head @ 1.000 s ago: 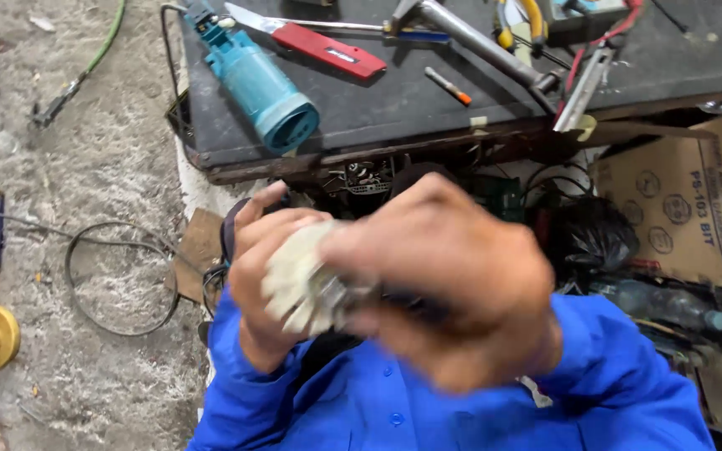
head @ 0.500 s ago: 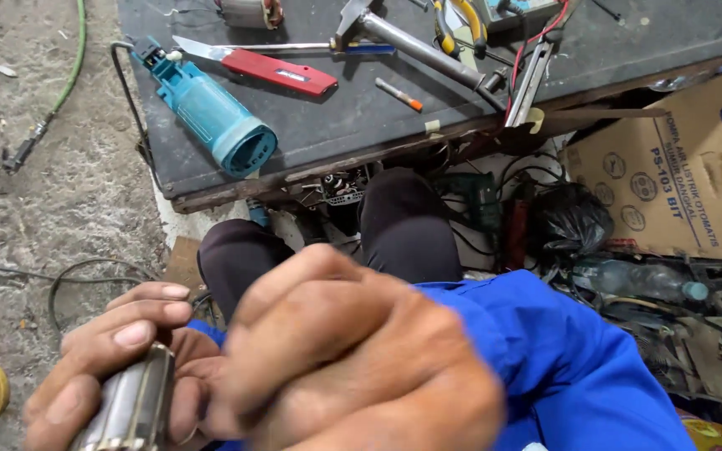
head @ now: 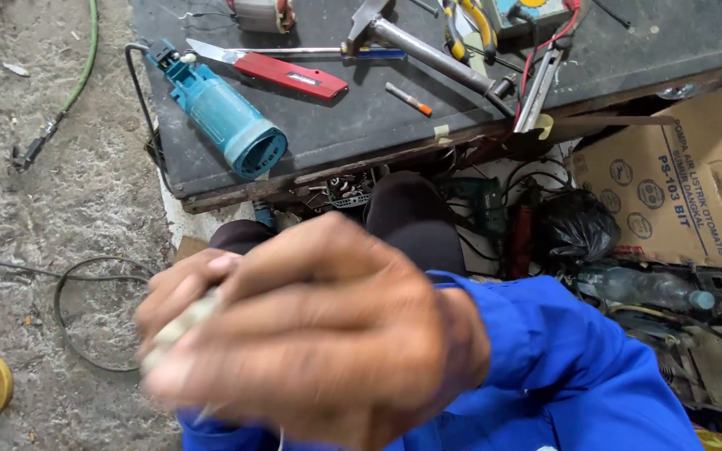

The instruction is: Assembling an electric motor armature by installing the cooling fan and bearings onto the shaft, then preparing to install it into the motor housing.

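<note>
- A dark bench is seen across the top, its far edge cut off by the frame.
- A cardboard box is set at the right under the bench, partly cut off.
- The right hand is held close to the camera, blurred, in a blue sleeve; its fingers are curled over the left hand, and a grip on the pale part seems likely but cannot be told for sure.
- The left hand is mostly hidden by the right; its fingers are closed round the pale part.
- A teal motor housing is laid on the bench's left end, open end toward the camera.
- A red-handled tool is laid just beside the housing.
- A pale part is held between both hands, low in the frame above the lap; only a whitish, blurred sliver is shown, so its shape cannot be made out.
- A small orange-tipped pen is laid mid-bench.
</note>
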